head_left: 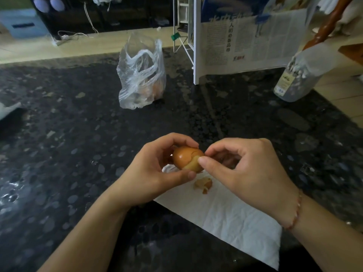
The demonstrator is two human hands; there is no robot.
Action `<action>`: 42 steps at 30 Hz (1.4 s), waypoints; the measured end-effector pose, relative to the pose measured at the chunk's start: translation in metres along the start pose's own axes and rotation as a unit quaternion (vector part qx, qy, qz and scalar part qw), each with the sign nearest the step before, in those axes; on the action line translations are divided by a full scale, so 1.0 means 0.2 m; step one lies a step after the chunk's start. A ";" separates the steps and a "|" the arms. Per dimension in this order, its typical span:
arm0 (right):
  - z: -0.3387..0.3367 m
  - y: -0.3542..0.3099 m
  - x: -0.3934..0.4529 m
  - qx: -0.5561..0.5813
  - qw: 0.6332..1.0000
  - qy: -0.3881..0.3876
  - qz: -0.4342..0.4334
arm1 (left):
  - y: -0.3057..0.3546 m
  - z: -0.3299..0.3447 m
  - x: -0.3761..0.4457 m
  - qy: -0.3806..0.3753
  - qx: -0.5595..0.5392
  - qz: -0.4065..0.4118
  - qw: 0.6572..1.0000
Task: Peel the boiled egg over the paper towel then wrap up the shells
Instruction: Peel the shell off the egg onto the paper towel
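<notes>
A crumpled clear plastic bag (141,75) stands on the dark speckled stone counter (68,134) towards its far edge, with something orange-brown showing through its lower part, though what it is cannot be told. To the right of the bag, a white wire rack (189,48) hung with a sheet of newspaper (249,40) stands at the far edge, and further right a clear plastic jar of cotton swabs (298,75) sits near the counter's far right corner, just below a brown wooden post (328,22). At the left edge a bit of something white (8,109) pokes into view. Between the bag and the hands the counter is bare stone, and so is the broad stretch to the left. A white paper towel (235,222) lies flat near the near edge, running from under the hands down to the right, and a piece of brown eggshell (203,183) lies on its upper part. The brown boiled egg (187,159) is held above the towel's far corner, its shell cracked and a pale patch bared at its lower right. The left hand (155,171) grips the egg, fingers curled over its top and thumb beneath it. The right hand (245,169), a thin bracelet (294,214) on its wrist, pinches at the egg's right end with thumb and forefinger, the other fingers curled in.
</notes>
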State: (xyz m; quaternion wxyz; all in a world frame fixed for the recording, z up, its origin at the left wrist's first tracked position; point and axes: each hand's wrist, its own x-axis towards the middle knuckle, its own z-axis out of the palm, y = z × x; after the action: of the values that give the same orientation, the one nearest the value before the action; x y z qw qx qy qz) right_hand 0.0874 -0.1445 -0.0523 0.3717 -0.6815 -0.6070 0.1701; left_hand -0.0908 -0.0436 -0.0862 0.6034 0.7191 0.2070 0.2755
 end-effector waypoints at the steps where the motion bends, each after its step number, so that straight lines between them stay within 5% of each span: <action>1: 0.00 0.00 0.00 -0.002 1.000 0.003 -0.004 | 0.00 0.00 0.00 0.004 -0.002 0.002 1.000; 12: 0.01 0.01 0.00 0.016 0.997 0.050 -0.057 | 0.00 0.02 0.00 0.030 0.000 0.003 1.000; 22: -0.02 0.03 0.00 0.115 0.993 0.034 -0.003 | 0.00 0.01 0.01 0.054 -0.003 -0.007 0.999; 29: 0.00 0.03 -0.05 -0.102 0.990 -0.099 -0.016 | -0.01 0.02 0.00 0.083 0.029 0.004 0.996; 36: 0.00 0.01 0.00 0.020 1.000 -0.006 -0.018 | -0.01 0.04 0.01 0.097 0.096 0.064 0.989; 42: 0.04 0.02 0.01 0.004 1.000 -0.001 -0.011 | 0.00 0.06 0.01 0.086 0.146 0.093 0.981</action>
State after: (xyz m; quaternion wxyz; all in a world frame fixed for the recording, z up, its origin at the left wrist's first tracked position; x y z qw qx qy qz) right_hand 0.0851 -0.1396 -0.0599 0.3757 -0.6733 -0.6142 0.1685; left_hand -0.0826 -0.0513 -0.0869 0.4440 0.7892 0.2280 0.3577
